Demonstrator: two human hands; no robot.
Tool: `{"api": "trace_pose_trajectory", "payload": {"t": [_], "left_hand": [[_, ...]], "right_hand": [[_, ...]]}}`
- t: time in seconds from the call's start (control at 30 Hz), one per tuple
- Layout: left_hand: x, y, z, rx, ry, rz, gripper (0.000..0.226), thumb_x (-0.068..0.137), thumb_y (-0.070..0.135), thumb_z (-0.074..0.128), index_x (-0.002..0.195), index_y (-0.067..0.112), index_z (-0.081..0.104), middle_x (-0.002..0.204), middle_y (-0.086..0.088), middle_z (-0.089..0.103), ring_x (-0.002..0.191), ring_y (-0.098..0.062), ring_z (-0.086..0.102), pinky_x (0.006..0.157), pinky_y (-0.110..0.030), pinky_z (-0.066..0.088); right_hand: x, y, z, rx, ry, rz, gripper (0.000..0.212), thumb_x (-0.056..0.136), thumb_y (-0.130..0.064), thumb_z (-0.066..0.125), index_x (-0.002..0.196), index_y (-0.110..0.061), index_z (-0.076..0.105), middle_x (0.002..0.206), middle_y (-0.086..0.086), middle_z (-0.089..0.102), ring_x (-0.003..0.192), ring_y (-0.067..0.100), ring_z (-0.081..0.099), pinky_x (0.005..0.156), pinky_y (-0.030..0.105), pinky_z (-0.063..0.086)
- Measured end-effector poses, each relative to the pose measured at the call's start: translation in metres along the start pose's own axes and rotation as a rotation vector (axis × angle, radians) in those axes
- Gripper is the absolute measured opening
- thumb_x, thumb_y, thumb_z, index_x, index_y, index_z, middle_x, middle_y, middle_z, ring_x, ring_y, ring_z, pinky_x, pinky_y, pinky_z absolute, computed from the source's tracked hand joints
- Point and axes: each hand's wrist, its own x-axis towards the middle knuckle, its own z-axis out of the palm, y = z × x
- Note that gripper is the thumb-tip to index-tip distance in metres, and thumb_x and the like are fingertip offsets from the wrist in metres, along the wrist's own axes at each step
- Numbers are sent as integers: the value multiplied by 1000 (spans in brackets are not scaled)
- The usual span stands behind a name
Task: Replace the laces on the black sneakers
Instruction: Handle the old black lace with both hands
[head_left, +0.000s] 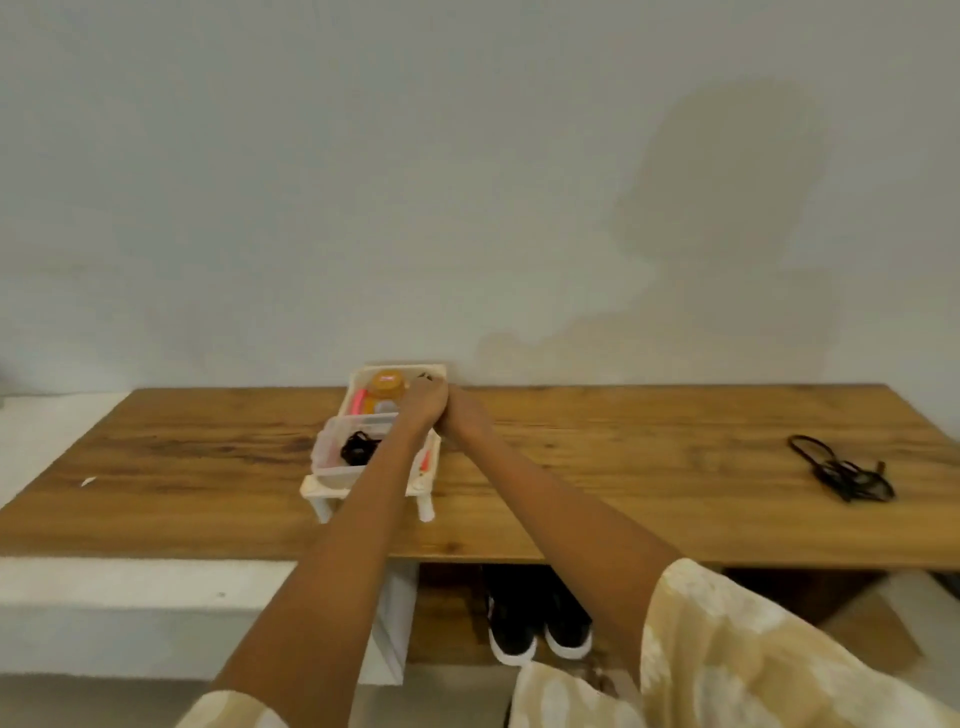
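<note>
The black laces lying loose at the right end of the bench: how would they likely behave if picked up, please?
The black laces lie in a slack tangle of loops, so they would probably hang floppy and drag. They look thin, so likely light. Being tangled, they may lift as one clump.

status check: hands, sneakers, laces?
Both hands, left hand and right hand, at white organiser tray; grip unclear. Black sneakers under bench. Loose black laces far right.

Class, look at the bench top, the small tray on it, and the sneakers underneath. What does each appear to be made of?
Bench top: wood or wood-look laminate, matt, with brown grain streaks.
Tray: probably white plastic, smooth, with a see-through inner box.
Sneakers: dark fabric or synthetic uppers, white soles that look like rubber; too blurred to be sure.
</note>
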Motion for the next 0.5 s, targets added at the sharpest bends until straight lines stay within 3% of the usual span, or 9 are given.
{"api": "trace_pose_trajectory", "payload": {"t": [0.07,0.17,0.27,0.33,0.4,0.5], "left_hand": [[-26,16,40,105,-81,69,38,100,5,25,117,-15,52,127,-30,52,119,-38,50,98,-39,38],[-70,33,107,162,-186,154,38,102,13,27,117,-8,55,129,-28,52,118,-36,50,96,-39,39],[-112,47,176,147,-312,133,33,101,17,31,90,2,57,110,-21,57,101,-31,55,84,-38,41],[-127,55,228,142,-364,124,36,101,19,31,101,-1,60,110,-21,58,103,-32,56,86,-39,42],[-135,63,278,143,-412,134,38,102,19,30,104,-3,60,102,-17,59,100,-32,58,83,-39,44],[-134,72,347,181,-421,163,31,101,16,32,80,8,52,70,-2,46,60,-15,43,53,-29,32]], "right_hand": [[-21,39,-18,5,62,62,27,96,-10,43,117,-3,59,120,16,62,110,31,59,82,36,46],[-56,115,-42,61,118,210,26,97,-11,41,111,-2,61,112,16,65,102,32,62,72,35,43],[-89,191,-68,149,172,349,19,96,-13,43,88,-3,58,99,16,65,83,29,57,64,32,38],[-103,243,-89,191,198,438,22,95,-14,44,79,-5,55,95,17,62,85,29,58,65,32,40],[-111,289,-111,215,239,502,23,95,-16,43,101,-1,61,108,16,64,101,31,60,73,34,43],[-114,354,-140,241,334,560,27,96,-16,42,118,-7,55,118,12,61,109,28,56,82,35,46]]}}
